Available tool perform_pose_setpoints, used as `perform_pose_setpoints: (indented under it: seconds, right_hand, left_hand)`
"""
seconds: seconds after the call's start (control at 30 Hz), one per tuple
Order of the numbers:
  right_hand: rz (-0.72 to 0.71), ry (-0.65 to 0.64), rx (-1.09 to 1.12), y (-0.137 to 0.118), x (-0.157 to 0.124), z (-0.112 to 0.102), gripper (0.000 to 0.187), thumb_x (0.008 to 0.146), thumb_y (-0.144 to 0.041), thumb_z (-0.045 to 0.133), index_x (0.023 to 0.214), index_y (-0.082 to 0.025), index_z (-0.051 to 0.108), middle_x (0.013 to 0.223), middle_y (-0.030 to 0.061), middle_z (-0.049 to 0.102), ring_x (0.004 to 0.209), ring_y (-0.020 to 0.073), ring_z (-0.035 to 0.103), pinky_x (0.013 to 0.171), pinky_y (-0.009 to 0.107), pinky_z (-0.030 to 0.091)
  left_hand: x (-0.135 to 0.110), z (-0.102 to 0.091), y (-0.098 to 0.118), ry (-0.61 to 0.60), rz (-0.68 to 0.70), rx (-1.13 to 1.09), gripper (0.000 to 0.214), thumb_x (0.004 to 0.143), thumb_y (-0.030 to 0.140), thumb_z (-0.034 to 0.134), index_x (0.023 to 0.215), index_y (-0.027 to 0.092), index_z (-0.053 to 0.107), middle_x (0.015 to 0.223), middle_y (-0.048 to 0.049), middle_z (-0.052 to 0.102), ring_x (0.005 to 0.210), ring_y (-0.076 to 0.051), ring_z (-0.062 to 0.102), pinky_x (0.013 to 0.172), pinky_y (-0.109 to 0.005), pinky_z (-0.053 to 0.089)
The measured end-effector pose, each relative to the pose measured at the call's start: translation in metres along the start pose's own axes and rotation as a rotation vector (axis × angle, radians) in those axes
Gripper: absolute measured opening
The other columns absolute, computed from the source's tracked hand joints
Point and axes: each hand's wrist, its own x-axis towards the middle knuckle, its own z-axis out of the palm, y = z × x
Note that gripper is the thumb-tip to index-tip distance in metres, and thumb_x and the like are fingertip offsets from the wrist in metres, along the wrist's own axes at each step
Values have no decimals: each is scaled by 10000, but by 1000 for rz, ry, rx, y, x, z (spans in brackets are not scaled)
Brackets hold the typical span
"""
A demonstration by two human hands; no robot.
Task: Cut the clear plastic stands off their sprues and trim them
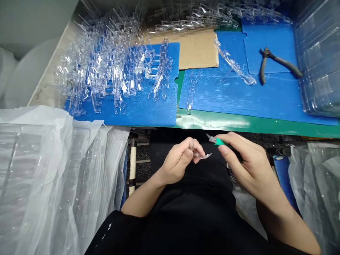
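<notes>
Between the thumb and fingers of my left hand (180,159) is a small clear plastic part (204,156), its curved end sticking out to the right. My right hand (245,159) is wrapped round a cutting tool with a green handle (219,142), which looks like small nippers. The metal tip of the tool points up and left, a short way from the clear part and not touching it. Most of the tool's handle is hidden in my palm. Both hands are over my lap, in front of the table edge.
Many clear plastic mouldings (117,71) are heaped at the back left on blue sheets (148,113). Single mouldings (235,65) lie further right, near grey-handled pliers (276,62). Clear trays (318,60) stand at the right edge. Wrapped stacks (53,170) flank me.
</notes>
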Motion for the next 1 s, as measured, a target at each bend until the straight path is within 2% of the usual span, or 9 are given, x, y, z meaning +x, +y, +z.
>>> perform_pose_setpoints:
  seconds: [0.13,0.33,0.43,0.6,0.83,1.0]
  right_hand:
    - [-99,-90,-31,-10,-3,-4,161,1128,-198,594,1264,-203,678,1002,47,701,811,165,645,754,300,489]
    - [-126,-154,-127,-15,-8,-14,174,1134,-248,590,1272,-204,687,946,27,653,736,146,596,653,301,404]
    - [-133,-162,-164,-16,-9,-18,176,1149,-269,562,1251,-197,686,936,19,638,714,135,586,630,304,384]
    - [-149,-177,-179,-15,-9,-22,186,1159,-286,546,1247,-196,683,931,9,617,704,126,566,623,309,369]
    - [-148,-202,-175,-15,-11,-23,184,1163,-312,541,1192,-205,688,891,-2,584,684,126,539,612,311,359]
    - [-89,-190,-158,-18,-14,-22,188,1164,-321,534,1183,-211,686,912,2,611,678,126,555,611,308,369]
  left_hand:
    - [-6,0,-5,-27,121,91,417,1154,488,438,1037,186,701,829,-53,636,728,-163,553,694,-329,462]
    - [-3,4,-7,-33,195,41,363,1158,434,463,1020,173,675,795,-31,599,738,-155,531,704,-309,444]
    - [-3,5,-7,-42,198,60,368,1159,432,454,1027,170,675,811,-47,625,730,-165,533,705,-325,441]
    - [-3,6,-5,-57,184,57,379,1153,456,473,995,169,664,776,-26,554,754,-169,528,724,-333,425]
    - [-3,6,-5,-77,182,54,364,1154,453,469,992,178,642,771,-19,539,738,-166,506,713,-337,407]
    - [-2,7,-5,-74,195,57,362,1156,440,469,984,176,647,775,-21,543,739,-163,508,718,-336,408]
